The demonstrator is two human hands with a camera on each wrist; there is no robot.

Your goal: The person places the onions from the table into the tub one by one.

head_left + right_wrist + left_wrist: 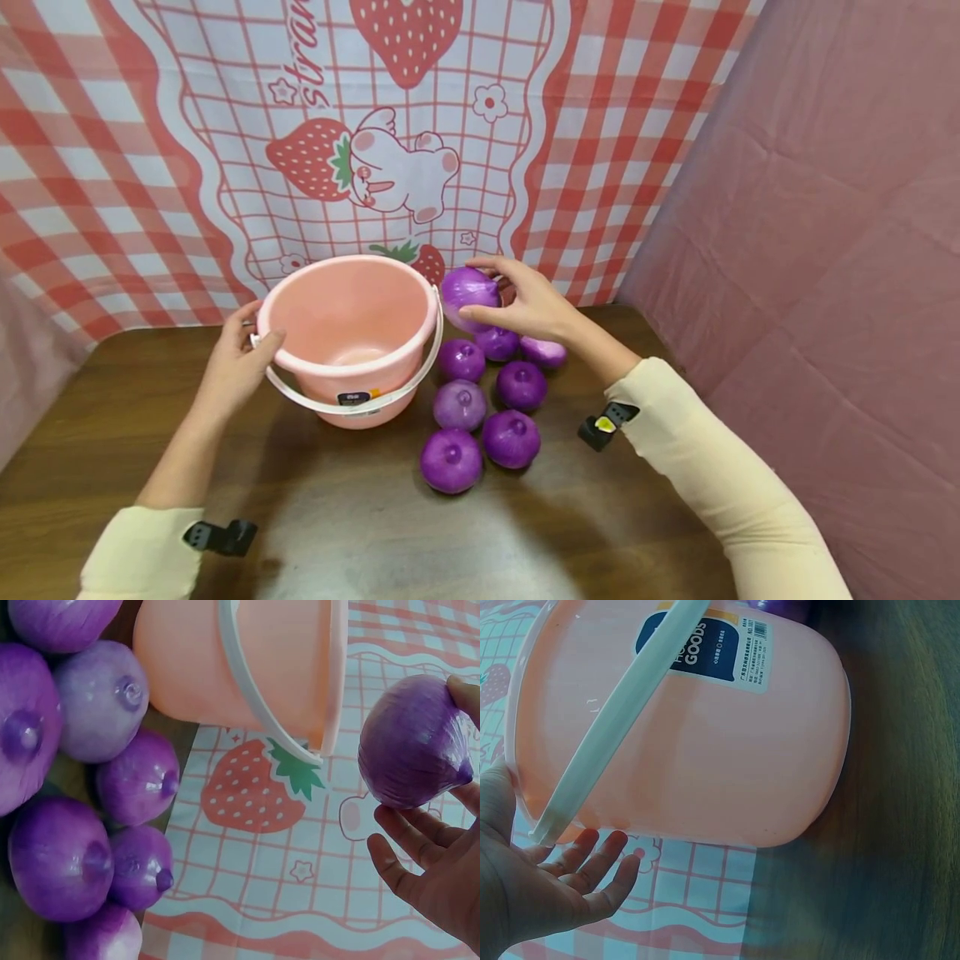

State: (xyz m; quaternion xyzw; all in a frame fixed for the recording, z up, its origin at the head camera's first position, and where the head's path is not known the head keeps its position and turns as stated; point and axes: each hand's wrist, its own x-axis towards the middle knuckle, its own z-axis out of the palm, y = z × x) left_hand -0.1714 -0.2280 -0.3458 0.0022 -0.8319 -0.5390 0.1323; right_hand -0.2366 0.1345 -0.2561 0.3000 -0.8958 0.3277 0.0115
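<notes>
Pink bucket (pixel 352 308) with white handle (pixel 626 712), purple onions (pixel 521 386), brown table (pixel 360 500), red-and-white checked cloth (pixel 615 100), cream sleeves (pixel 705 458)

A red-checked strawberry cloth (pixel 382 92) hangs behind a brown table (pixel 352 508), beside pink drapery (pixel 825 225).

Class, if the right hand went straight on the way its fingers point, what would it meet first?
Probably the pink bucket's rim, just beyond the held onion; depth is unclear, though, and the right wrist view suggests it might pass above.
</notes>
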